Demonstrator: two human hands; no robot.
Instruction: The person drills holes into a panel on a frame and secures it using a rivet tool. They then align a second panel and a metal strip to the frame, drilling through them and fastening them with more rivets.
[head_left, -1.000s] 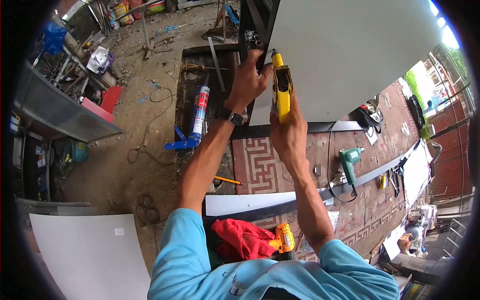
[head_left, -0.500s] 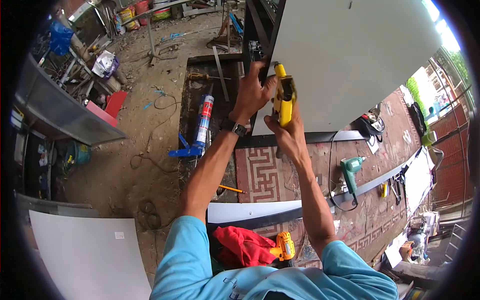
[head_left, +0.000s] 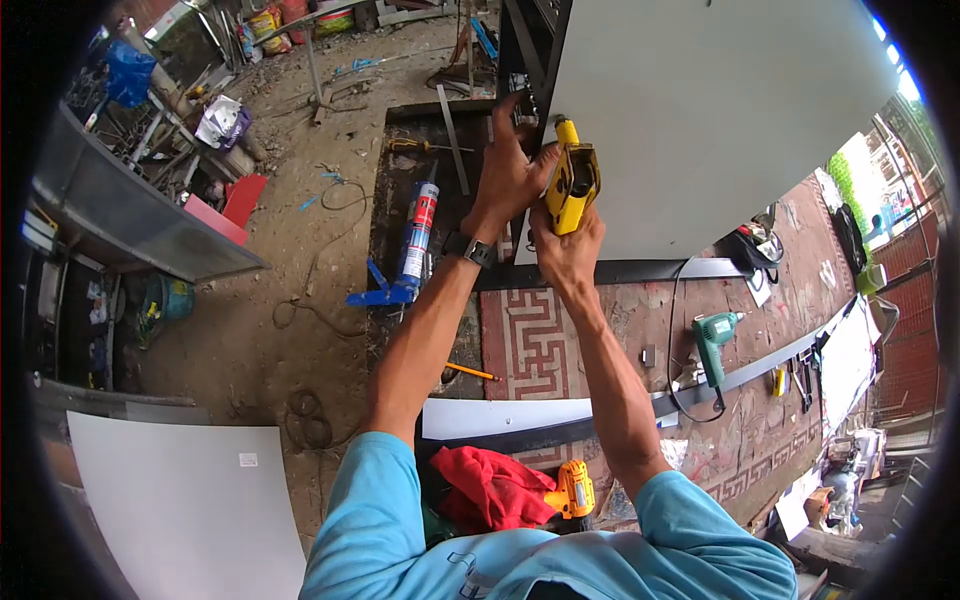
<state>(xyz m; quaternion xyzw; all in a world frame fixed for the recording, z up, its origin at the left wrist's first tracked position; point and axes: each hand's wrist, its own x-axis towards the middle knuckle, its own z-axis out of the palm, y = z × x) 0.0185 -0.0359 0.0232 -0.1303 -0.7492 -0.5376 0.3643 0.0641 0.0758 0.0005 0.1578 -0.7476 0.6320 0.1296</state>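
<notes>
My right hand (head_left: 568, 245) is wrapped round a yellow hand riveter (head_left: 574, 195), its nose pointing away from me along the near face of a large grey panel (head_left: 690, 130). Beside it, my left hand (head_left: 510, 180) has its fingers spread at the panel's black-framed edge. The left thumb reaches to the side of the riveter, and a dark watch (head_left: 468, 248) is on that wrist. Behind the left hand, the inside of the black frame (head_left: 522, 50) shows.
A caulking gun (head_left: 412, 245) with a tube lies left of my arms, near a screwdriver (head_left: 410, 146). On the right lies a green corded drill (head_left: 713, 340). Close to me are a red cloth (head_left: 490, 490), a yellow drill (head_left: 574, 490) and a pencil (head_left: 472, 371).
My left hand has loosened, its fingers spreading wider beside the riveter. The riveter has tilted slightly in my right hand, and the whole view has shifted a little.
</notes>
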